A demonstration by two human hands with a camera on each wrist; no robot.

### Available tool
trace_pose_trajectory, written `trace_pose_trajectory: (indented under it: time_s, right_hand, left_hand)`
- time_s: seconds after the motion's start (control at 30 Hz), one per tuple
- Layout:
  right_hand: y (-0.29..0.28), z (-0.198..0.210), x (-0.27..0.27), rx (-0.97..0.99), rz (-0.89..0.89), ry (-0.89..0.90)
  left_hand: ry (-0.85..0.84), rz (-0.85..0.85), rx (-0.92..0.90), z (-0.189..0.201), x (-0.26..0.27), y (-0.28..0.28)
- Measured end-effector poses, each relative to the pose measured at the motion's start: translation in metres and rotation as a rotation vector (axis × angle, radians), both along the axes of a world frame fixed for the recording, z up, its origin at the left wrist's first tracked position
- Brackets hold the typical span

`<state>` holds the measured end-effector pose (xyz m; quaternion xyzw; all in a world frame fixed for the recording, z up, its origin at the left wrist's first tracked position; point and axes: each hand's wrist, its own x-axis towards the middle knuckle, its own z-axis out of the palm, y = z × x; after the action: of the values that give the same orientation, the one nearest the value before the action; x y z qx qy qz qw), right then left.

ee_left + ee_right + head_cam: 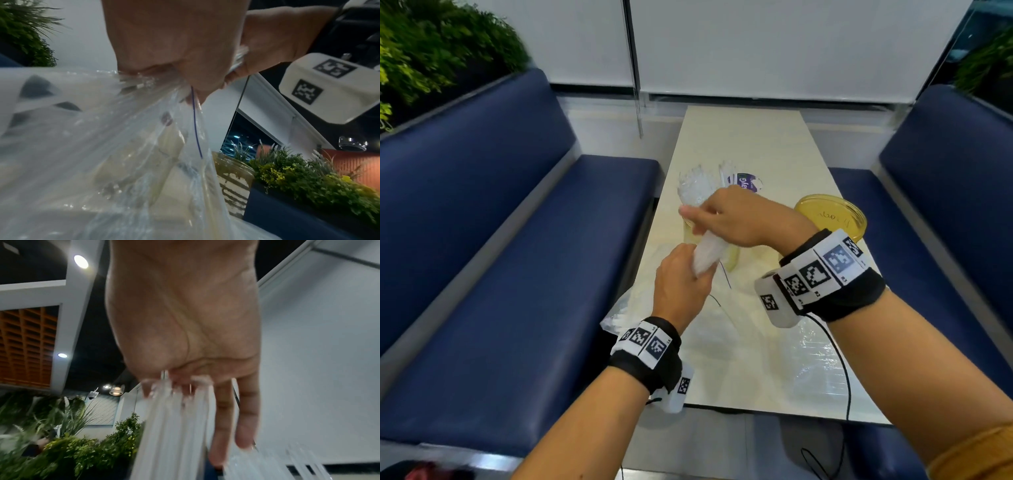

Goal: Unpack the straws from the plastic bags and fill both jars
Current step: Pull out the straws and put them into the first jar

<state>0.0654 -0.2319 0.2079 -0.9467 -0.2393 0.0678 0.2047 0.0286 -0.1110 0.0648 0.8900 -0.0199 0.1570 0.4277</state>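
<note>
My right hand (726,219) grips the upper part of a bundle of clear straws (707,253), whose tips fan out above it. My left hand (681,284) clutches the lower end of the bundle, together with the neck of a clear plastic bag (626,308) that trails down to the table. In the left wrist view this bag (102,146) hangs from my fist (164,65). The right wrist view has my fingers (244,426) curled around the straws (174,426). One yellowish jar (732,262) stands right behind the bundle, mostly hidden. A second jar (830,219) stands to the right.
A purple-labelled packet (744,180) lies behind my hands on the narrow cream table (750,137). Another clear bag (811,359) lies flat at the near right, crossed by a black cable (842,370). Blue benches (534,274) flank the table, with plants behind them.
</note>
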Motion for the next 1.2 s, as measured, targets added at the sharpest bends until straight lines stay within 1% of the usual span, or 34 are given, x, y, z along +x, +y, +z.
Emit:
trace_pose_trajectory:
  time_s: [0.07,0.1,0.2,0.23,0.3,0.33,0.37,0.43,0.47,0.5,0.57,0.63,0.73,0.83,0.9,1.0,1.1,1.2]
  right_hand:
    - [0.007,-0.006,-0.003,0.302,-0.03,-0.037]
    - [0.012,-0.014,-0.006,0.401,-0.038,-0.069]
    - [0.027,-0.037,-0.008,0.54,-0.073,-0.181]
    - [0.029,-0.041,-0.008,0.641,-0.095,-0.195]
    - [0.029,-0.043,-0.007,0.877,-0.168,-0.165]
    - [0.028,-0.046,-0.006,0.961,-0.209,-0.119]
    - [0.027,-0.051,-0.006,0.983,-0.235,-0.054]
    - [0.029,-0.066,-0.007,0.89,-0.227,0.077]
    - [0.032,-0.074,-0.008,0.823,-0.213,0.095]
    - [0.035,-0.08,-0.009,0.783,-0.208,0.077]
    - [0.039,-0.081,-0.01,0.781,-0.22,0.036]
    - [0.044,-0.069,-0.008,0.843,-0.248,0.044]
    - [0.046,-0.033,-0.003,0.99,-0.229,0.048]
    - [0.042,0.013,0.01,1.112,-0.184,0.007]
    - [0.033,0.043,0.024,1.187,-0.193,-0.037]
    - [0.013,0.073,0.049,1.279,-0.192,-0.156]
    - [-0.002,0.07,0.079,1.275,-0.209,-0.258]
    - [-0.002,0.038,0.106,1.15,-0.278,-0.271]
  left_hand:
    - [0.005,0.008,-0.058,0.005,0.003,-0.002]
    - [0.009,0.002,-0.101,0.007,0.005,-0.002]
    - [0.042,0.005,-0.166,0.01,0.007,-0.002]
    - [0.043,0.008,-0.185,0.009,0.006,0.0]
    - [0.04,0.026,-0.22,0.008,0.006,0.002]
    - [0.043,0.038,-0.228,0.01,0.007,0.002]
    - [0.041,0.045,-0.232,0.013,0.008,0.002]
    - [0.028,0.03,-0.25,0.021,0.011,0.003]
    - [0.006,0.019,-0.269,0.025,0.011,0.003]
    - [-0.008,0.009,-0.296,0.026,0.012,0.004]
    - [0.021,0.006,-0.328,0.027,0.011,0.005]
    - [0.063,-0.007,-0.367,0.024,0.008,0.005]
    - [0.107,-0.015,-0.421,0.018,0.006,0.005]
    - [0.074,0.009,-0.343,0.014,0.006,0.005]
    - [0.077,0.018,-0.356,0.013,0.007,0.008]
    - [0.086,0.026,-0.324,0.011,0.006,0.014]
    - [0.078,0.037,-0.314,0.011,0.004,0.019]
    - [0.065,0.037,-0.326,0.014,0.005,0.024]
